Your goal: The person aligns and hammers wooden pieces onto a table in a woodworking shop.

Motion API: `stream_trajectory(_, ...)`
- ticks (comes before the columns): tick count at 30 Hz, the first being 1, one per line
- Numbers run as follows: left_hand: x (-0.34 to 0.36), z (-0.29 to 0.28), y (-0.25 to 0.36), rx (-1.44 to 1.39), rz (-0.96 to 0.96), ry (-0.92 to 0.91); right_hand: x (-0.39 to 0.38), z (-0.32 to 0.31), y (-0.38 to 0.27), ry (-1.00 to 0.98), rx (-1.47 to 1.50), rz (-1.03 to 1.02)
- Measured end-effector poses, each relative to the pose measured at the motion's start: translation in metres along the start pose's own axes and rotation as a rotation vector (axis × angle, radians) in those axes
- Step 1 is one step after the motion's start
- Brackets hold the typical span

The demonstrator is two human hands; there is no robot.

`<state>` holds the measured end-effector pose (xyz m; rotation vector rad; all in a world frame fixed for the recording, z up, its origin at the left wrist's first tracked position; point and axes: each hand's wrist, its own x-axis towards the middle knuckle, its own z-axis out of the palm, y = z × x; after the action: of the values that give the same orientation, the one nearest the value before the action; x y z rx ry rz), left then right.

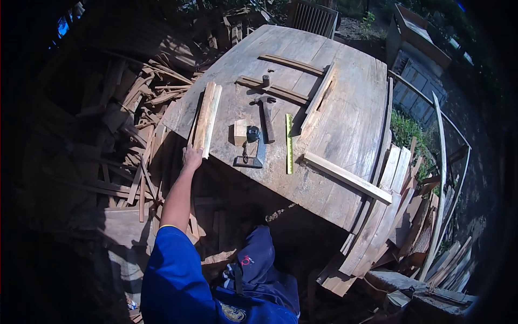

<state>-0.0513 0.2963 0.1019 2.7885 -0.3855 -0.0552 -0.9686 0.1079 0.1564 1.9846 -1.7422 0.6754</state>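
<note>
Wood strips (208, 116) lie side by side at the left edge of the weathered tabletop (243, 56), running away from the person, their near end in the grasp of the left hand (192, 156). That hand is closed about the end, its fingers partly hidden; the right hand is out of view, so I cannot tell its state.

Just right of the left hand sits a pale wooden block (240, 132), close beside a dark L-shaped metal tool (260, 154). Slightly farther right lies a hammer (268, 123), its head away from the left hand and its handle pointing back toward the person. Beyond the hammer, farther right still, a yellow ruler (290, 146) lies lengthwise away from the person.

Ahead and to the right of the left hand, dark narrow strips (275, 90) reach across to a long board (319, 102), with another thin strip (291, 63) farther out. Well to the right of the hand, a pale bar (348, 178) slants along the near side, toward stacked boards (377, 216) beside the tabletop.

Left of the hand, scrap wood (148, 100) is heaped in a jumble. Farthest ahead of the hand, past the far edge, stands a slatted chair (313, 19).
</note>
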Motion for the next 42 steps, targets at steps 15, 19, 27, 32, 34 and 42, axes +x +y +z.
stream_trajectory(15, 0.000, 0.000, 0.017, -1.020, -0.349, -0.475, 0.032, 0.020, -0.106, -0.223, 0.227, -0.053)
stream_trajectory(19, -0.053, -0.069, 0.003, -1.519, -0.356, -0.504, 0.024, 0.054, -0.224, -0.357, 0.550, -0.256)
stream_trajectory(27, -0.258, -0.151, 0.028, -1.906, -0.272, -0.865, 0.040, 0.031, -0.448, -1.202, 1.640, -0.043)
stream_trajectory(32, -0.305, -0.204, 0.074, -1.438, 0.004, -1.077, 0.093, -0.024, -0.506, -1.616, 2.364, 0.555)
stream_trajectory(34, -0.309, -0.220, 0.101, -1.137, 0.195, -1.124, 0.118, -0.043, -0.506, -1.442, 2.545, 0.824)
stream_trajectory(42, -0.319, -0.184, 0.177, -0.839, 0.420, -1.344, 0.136, -0.026, -0.397, -0.712, 2.451, 1.188)
